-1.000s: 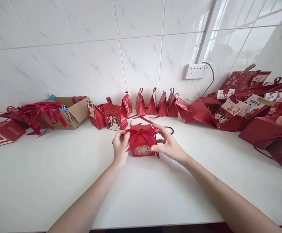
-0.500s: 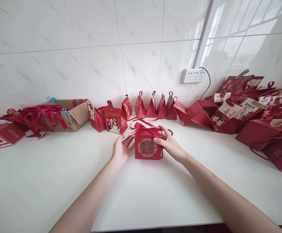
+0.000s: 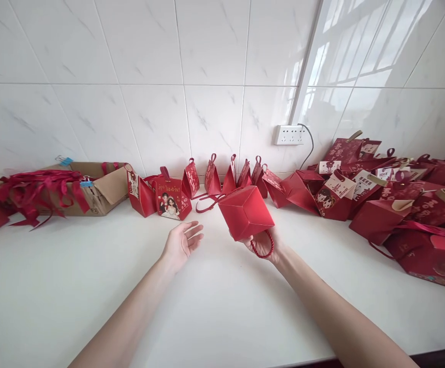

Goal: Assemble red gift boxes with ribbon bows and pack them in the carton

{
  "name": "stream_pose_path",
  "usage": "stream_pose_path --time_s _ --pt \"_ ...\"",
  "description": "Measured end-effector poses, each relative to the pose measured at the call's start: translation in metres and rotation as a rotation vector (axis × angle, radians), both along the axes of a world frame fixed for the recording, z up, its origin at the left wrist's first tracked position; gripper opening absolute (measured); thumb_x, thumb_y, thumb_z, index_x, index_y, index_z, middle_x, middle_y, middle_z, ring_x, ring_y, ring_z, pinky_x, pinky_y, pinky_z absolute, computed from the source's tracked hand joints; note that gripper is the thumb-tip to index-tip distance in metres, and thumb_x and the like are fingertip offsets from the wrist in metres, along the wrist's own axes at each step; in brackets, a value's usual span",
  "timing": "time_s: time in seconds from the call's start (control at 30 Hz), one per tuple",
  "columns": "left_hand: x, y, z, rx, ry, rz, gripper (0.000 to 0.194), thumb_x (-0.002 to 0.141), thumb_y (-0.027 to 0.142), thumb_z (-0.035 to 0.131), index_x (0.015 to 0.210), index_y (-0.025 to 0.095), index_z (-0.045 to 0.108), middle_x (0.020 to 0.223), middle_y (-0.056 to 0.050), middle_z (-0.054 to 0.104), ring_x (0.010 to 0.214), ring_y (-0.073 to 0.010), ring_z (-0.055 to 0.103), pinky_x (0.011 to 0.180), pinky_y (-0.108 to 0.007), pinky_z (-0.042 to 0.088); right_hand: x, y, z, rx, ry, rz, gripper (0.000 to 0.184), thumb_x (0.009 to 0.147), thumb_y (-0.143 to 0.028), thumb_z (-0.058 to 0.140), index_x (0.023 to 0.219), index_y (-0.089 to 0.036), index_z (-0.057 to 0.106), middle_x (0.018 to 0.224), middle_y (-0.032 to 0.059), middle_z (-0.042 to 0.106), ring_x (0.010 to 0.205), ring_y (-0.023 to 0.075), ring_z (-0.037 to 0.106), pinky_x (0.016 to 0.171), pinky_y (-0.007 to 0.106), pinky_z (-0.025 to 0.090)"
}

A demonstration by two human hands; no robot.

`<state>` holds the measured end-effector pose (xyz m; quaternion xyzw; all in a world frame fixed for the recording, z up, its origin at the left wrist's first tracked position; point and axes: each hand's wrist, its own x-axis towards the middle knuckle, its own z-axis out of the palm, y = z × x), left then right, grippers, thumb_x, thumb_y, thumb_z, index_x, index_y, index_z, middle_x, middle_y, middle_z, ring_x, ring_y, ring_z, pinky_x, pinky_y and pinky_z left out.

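Note:
A red gift box (image 3: 247, 212) is held off the white table by my right hand (image 3: 262, 241), tilted so that its plain folded underside faces me. My right fingers are mostly hidden behind and beneath it. A twisted red cord handle (image 3: 272, 248) loops down over my right palm, and a thin dark red ribbon (image 3: 206, 207) trails from the box's far left side. My left hand (image 3: 182, 243) hangs to the left of the box, apart from it, with fingers spread and nothing in them.
Several small red boxes with loop handles (image 3: 212, 179) stand along the tiled wall. At left, a cardboard box (image 3: 109, 189) holds red ribbons (image 3: 48, 191). Red boxes (image 3: 373, 217) are piled at right. A white power strip (image 3: 290, 135) is fixed to the wall.
The box has been lifted and tipped, so its underside shows instead of its round gold-patterned front. My left hand has moved away to the left; my right hand has turned palm up beneath the box.

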<state>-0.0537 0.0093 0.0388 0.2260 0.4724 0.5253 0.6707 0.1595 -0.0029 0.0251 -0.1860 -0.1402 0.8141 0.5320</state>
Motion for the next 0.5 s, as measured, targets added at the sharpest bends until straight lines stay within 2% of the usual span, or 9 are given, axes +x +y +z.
stream_pose_path --time_s 0.13,0.27,0.33,0.4,0.43,0.5 --pt "0.006 -0.002 -0.006 0.018 0.093 -0.075 0.012 0.079 0.015 0.049 0.084 0.012 0.06 0.075 -0.005 0.066 0.046 -0.0102 0.059 0.039 -0.018 0.046 0.002 0.002 -0.003 0.004 -0.016 0.068 0.024 0.079 -0.042 0.053 0.087 -0.02 0.052 0.075 0.0033 0.064 0.063 0.0138 0.061 0.044 0.018 0.051" --pt "0.008 0.002 -0.014 0.118 0.136 -0.11 0.014 0.074 0.022 0.057 0.083 0.013 0.062 0.069 -0.003 0.061 0.039 -0.0092 0.052 0.036 -0.019 0.043 -0.005 0.004 0.0 0.016 -0.174 -0.001 0.031 0.079 -0.05 0.053 0.091 -0.021 0.054 0.078 0.0018 0.063 0.066 0.013 0.062 0.046 0.018 0.052" --pt "0.006 0.005 -0.02 0.216 0.183 -0.144 0.019 0.068 0.028 0.062 0.082 0.014 0.063 0.066 -0.001 0.059 0.037 -0.0101 0.05 0.034 -0.02 0.04 -0.015 0.001 0.002 0.076 -0.349 -0.109 0.038 0.078 -0.056 0.052 0.094 -0.021 0.054 0.081 0.0033 0.063 0.07 0.0156 0.062 0.046 0.021 0.052" --pt "0.001 0.007 -0.024 0.293 0.247 -0.152 0.023 0.062 0.031 0.066 0.079 0.015 0.063 0.064 0.0 0.057 0.037 -0.0107 0.049 0.033 -0.021 0.039 -0.025 -0.01 0.003 0.213 -0.523 -0.29 0.043 0.074 -0.057 0.057 0.098 -0.022 0.051 0.092 0.0056 0.063 0.079 0.0197 0.062 0.049 0.026 0.054" --pt "-0.002 0.007 -0.026 0.304 0.286 -0.129 0.023 0.061 0.031 0.067 0.077 0.016 0.063 0.064 0.001 0.058 0.038 -0.0107 0.05 0.033 -0.021 0.039 -0.027 -0.019 0.003 0.307 -0.59 -0.407 0.047 0.07 -0.054 0.065 0.101 -0.023 0.048 0.1 0.0056 0.062 0.086 0.0214 0.062 0.055 0.029 0.056" --pt "-0.002 0.008 -0.027 0.287 0.376 -0.08 0.019 0.064 0.031 0.066 0.075 0.017 0.063 0.066 0.001 0.06 0.041 -0.0108 0.051 0.037 -0.021 0.042 -0.023 -0.045 0.004 0.381 -0.691 -0.579 0.057 0.063 -0.051 0.074 0.105 -0.026 0.044 0.109 0.0053 0.059 0.093 0.0237 0.06 0.066 0.038 0.058"
